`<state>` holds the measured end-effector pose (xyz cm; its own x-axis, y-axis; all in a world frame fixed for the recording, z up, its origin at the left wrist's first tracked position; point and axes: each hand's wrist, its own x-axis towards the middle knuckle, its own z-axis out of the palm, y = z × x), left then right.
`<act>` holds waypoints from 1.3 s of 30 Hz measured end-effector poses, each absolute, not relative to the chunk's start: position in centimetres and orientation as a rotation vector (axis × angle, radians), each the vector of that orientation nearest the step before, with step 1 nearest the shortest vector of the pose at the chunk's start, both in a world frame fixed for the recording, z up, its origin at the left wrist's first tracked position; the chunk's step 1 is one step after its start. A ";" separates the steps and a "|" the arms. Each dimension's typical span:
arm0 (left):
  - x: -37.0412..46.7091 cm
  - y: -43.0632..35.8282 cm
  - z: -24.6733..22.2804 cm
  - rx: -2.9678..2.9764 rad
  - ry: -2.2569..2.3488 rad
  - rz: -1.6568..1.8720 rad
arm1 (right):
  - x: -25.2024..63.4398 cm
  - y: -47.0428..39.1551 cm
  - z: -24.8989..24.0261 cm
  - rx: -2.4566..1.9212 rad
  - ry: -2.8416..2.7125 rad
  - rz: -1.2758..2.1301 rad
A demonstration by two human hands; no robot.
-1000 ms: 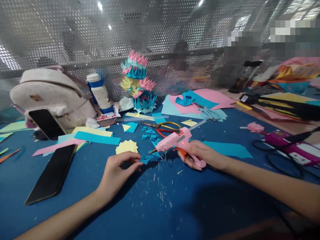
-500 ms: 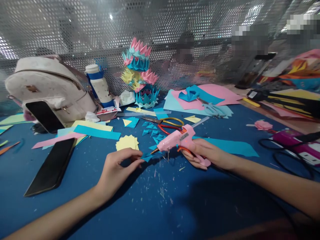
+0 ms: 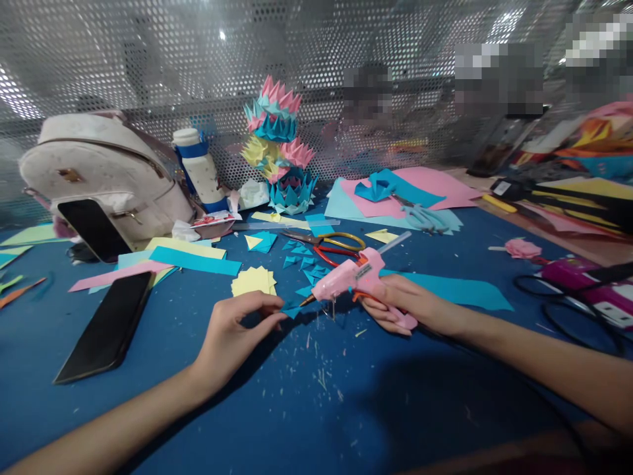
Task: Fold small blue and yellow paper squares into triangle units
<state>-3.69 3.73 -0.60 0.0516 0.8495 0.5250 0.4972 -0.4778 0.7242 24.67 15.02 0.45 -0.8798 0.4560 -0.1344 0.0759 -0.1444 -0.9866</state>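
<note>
Between thumb and fingers, my left hand pinches a small blue folded paper piece. My right hand is wrapped round the handle of a pink glue gun, with a clear glue stick jutting from its back. The gun's nozzle points left and down, at or very near the blue piece; contact is too small to tell. Just behind my left hand lie stacked yellow paper pieces. Several blue folded triangles lie behind the nozzle, beside red and yellow-handled scissors.
Behind stand a tiered paper flower stack, a bottle and a white backpack. A black phone and paper strips lie left. Right are a blue strip, a purple power strip and black cables.
The view has shifted slightly, so the objects at left appear a little further right. Both hands keep their hold, with the nozzle still at the blue piece.
</note>
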 end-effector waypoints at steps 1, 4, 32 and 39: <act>-3.7 3.7 -0.6 1.990 1.357 1.400 | 24.7 15.0 0.4 -0.607 -1.861 2.109; -3.7 3.7 -0.7 1.994 1.361 1.400 | 24.7 15.0 0.5 -0.639 -1.893 2.047; -3.4 3.7 -0.2 1.958 1.384 1.366 | 24.6 14.5 0.4 -0.729 -1.988 1.887; -3.4 3.7 -0.2 1.945 1.396 1.355 | 24.4 14.5 0.7 -0.680 -2.015 1.915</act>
<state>-3.40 3.70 -0.19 0.0370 0.8780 0.4773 0.5032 -0.4290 0.7501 24.40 14.49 0.73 -0.8505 0.5128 -0.1170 0.1431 0.0117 -0.9896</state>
